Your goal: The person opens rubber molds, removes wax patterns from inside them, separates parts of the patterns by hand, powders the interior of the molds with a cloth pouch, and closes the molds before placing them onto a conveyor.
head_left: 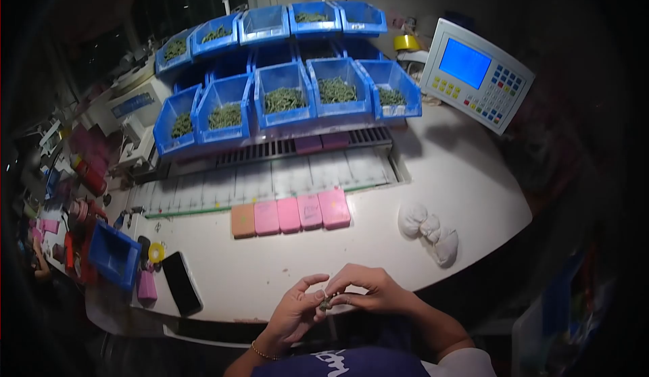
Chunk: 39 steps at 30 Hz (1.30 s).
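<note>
Close to my body, at the table's front edge, my two hands meet around a small dark green piece [324, 305]. My left hand [297, 314] supports it between the thumb and lower fingers, while the index finger stays raised. From the other side, the bent fingers and thumb of my right hand [368, 289] pinch at the same piece. Its exact shape is partly covered by my fingertips. Beyond my hands, a row of pink blocks [289, 215] lies side by side, with an orange-brown block [243, 221] at its left end.
Blue bins [284, 121], several with small green pieces, rise in tiers at the back. A keypad unit with a blue screen [476, 73] stands back right. A knotted white cloth bundle [429, 232] lies right. A phone [181, 282] and a blue tray [115, 255] are left.
</note>
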Available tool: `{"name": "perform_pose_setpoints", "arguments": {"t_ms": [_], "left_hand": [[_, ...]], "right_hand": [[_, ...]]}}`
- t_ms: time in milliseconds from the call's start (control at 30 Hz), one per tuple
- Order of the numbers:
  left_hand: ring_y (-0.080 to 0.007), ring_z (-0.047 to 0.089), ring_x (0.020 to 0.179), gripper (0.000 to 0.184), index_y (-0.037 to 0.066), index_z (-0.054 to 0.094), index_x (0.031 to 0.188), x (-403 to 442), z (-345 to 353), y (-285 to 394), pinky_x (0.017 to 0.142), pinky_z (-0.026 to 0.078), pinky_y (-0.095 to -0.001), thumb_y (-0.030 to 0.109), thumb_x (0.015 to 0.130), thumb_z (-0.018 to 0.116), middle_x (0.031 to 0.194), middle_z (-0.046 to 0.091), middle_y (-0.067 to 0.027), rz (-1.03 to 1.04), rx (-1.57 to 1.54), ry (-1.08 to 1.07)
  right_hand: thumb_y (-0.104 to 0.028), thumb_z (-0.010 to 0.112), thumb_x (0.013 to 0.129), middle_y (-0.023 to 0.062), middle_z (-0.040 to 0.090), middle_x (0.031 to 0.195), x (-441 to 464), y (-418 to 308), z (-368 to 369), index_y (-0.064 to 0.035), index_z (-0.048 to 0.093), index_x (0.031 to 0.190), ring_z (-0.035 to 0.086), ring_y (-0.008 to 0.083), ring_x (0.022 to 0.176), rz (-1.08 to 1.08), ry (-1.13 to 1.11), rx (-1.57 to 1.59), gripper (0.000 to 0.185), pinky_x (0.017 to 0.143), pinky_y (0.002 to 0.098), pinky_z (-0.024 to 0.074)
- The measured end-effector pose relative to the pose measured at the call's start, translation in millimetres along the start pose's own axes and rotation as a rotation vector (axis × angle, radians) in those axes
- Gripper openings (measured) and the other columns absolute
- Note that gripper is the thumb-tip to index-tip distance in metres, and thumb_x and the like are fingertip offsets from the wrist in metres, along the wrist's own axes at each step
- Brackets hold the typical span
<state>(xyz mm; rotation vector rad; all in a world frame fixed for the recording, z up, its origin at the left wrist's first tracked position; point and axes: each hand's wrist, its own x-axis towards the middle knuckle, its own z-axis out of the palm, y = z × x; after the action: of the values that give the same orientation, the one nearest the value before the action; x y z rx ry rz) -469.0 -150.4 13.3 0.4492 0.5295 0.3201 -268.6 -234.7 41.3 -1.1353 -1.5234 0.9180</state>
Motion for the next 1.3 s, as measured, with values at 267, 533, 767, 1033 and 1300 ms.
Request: {"name": "perform_pose_setpoints", "arguments": {"t_ms": [267, 533, 767, 1033, 1300], "left_hand": [[-0.0199, 0.069, 0.081, 0.031, -0.005, 0.054, 0.126, 21.8, -26.7, 4.2, 0.073, 0.056, -0.0301, 0.014, 0.102, 0.055, 0.094, 0.07, -0.0201, 0.271, 0.438, 0.192], [-0.0155, 0.066, 0.074, 0.023, -0.007, 0.061, 0.118, 30.6, -35.6, 0.5, 0.063, 0.055, -0.0275, 0.007, 0.1, 0.055, 0.092, 0.069, -0.0136, 0.308, 0.517, 0.174], [-0.0193, 0.069, 0.079, 0.022, -0.007, 0.06, 0.117, 20.7, -38.0, 17.4, 0.073, 0.056, -0.03, 0.007, 0.1, 0.055, 0.097, 0.07, -0.0187, 0.271, 0.701, 0.049], [-0.0156, 0.067, 0.081, 0.02, -0.007, 0.063, 0.113, 25.0, -30.8, 13.6, 0.073, 0.056, -0.0288, 0.006, 0.1, 0.056, 0.098, 0.07, -0.0153, 0.308, 0.702, 0.011], [-0.0061, 0.049, 0.069, 0.07, -0.002, 0.05, 0.137, 39.2, -6.5, 2.7, 0.061, 0.047, -0.0235, 0.016, 0.078, 0.083, 0.107, 0.062, -0.0058, 0.728, 1.229, 0.293]], "right_hand": [[-0.006, 0.071, 0.09, 0.0053, 0.068, 0.085, 88.3, 17.5, -88.5, -0.0003, 0.065, 0.095, 0.064, 0.0093, 0.073, 0.148, 0.444, 0.087, 0.01, 0.066, 0.0239, 0.0517], [0.0, 0.069, 0.086, 0.0164, 0.068, 0.096, 347.7, 42.3, -227.6, 0.0093, 0.055, 0.12, 0.07, 0.0219, 0.082, -0.019, 0.701, 0.214, 0.038, 0.073, 0.0304, 0.0582], [-0.001, 0.063, 0.091, 0.017, 0.068, 0.104, 331.9, 40.0, -203.6, 0.0098, 0.057, 0.124, 0.069, 0.0204, 0.092, -0.096, 0.638, 0.077, 0.036, 0.08, 0.0294, 0.0578], [-0.023, 0.079, 0.078, 0.0179, 0.055, 0.133, 107.6, 75.3, -94.5, -0.0009, 0.05, 0.135, 0.053, 0.0289, 0.121, 0.013, 0.028, -0.761, 0.067, 0.101, 0.0402, 0.0438], [-0.016, 0.073, 0.073, 0.0163, 0.052, 0.125, 43.1, 26.3, 3.9, -0.0047, 0.05, 0.135, 0.052, 0.0368, 0.113, -0.215, 0.218, -1.15, 0.067, 0.095, 0.0433, 0.048]]}}
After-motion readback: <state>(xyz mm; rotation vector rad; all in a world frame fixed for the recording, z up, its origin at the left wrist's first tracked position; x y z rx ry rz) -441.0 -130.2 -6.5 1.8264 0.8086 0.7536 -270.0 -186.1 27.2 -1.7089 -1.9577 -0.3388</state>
